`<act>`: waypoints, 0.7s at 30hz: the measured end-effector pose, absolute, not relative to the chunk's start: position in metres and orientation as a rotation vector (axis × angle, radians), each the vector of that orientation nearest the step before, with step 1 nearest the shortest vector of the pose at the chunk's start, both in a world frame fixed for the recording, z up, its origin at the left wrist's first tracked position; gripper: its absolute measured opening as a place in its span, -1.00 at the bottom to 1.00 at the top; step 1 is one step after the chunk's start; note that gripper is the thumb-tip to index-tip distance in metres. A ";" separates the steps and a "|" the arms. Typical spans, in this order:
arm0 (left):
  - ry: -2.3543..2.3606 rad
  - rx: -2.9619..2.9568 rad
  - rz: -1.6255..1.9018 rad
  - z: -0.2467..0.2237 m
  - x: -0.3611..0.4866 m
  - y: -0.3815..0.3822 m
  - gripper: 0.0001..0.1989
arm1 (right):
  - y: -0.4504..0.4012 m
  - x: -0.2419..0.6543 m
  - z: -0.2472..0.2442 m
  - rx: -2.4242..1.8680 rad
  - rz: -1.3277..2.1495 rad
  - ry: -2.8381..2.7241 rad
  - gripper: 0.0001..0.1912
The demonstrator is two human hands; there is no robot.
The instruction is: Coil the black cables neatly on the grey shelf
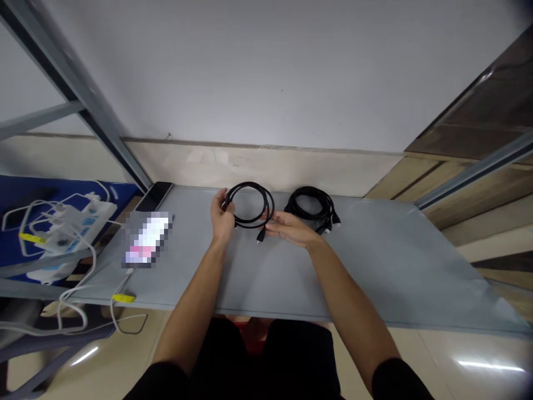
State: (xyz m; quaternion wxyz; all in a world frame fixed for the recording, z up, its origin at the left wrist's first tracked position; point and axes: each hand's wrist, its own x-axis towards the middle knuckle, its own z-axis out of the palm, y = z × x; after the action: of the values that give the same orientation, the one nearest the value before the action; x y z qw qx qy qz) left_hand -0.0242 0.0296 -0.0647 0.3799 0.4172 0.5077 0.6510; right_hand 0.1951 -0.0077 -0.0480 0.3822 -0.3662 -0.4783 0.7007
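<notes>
A black cable (250,184) wound into a loose ring stands between my hands, a little above the grey tabletop. My left hand (222,218) grips its left side, thumb against fingers. On the right side, my right hand (290,228) has its fingertips about the ring, fairly straight, with the cable between them. A plug end (261,235) hangs down from the ring beside my right fingertips. Just beyond my right hand lies a pile of coiled black cables (310,191), several plug ends pointing right.
The narrow grey table (266,283) stands against a wall. To the left are a lit phone (147,239), a dark phone-like device (155,196) and a white power strip (89,222) with tangled white cords. Metal frame posts (112,130) rise at both ends.
</notes>
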 end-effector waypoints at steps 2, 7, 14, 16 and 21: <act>1.239 0.994 1.659 -0.065 -0.021 0.029 -0.43 | -0.008 0.191 -0.051 -0.958 1.761 -1.150 -0.51; 1.111 0.889 1.595 -0.063 -0.007 0.022 -0.46 | -0.007 0.179 -0.055 -1.071 1.478 -1.238 -0.52; 1.018 0.801 1.485 -0.058 0.006 0.012 -0.41 | -0.008 0.173 -0.054 -1.050 1.136 -1.158 -0.49; 1.026 0.810 1.447 -0.057 0.009 0.010 -0.35 | -0.006 0.171 -0.054 -1.050 1.146 -1.067 -0.45; 1.051 0.806 1.415 -0.055 0.012 0.008 -0.23 | -0.007 0.167 -0.056 -1.105 1.061 -1.091 -0.46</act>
State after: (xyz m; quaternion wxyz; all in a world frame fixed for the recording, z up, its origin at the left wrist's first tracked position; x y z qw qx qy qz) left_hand 0.0119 0.0078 -0.0551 0.5660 0.3428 0.4469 0.6020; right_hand 0.1671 -0.0070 -0.0562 0.5895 -0.4746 -0.4684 0.4559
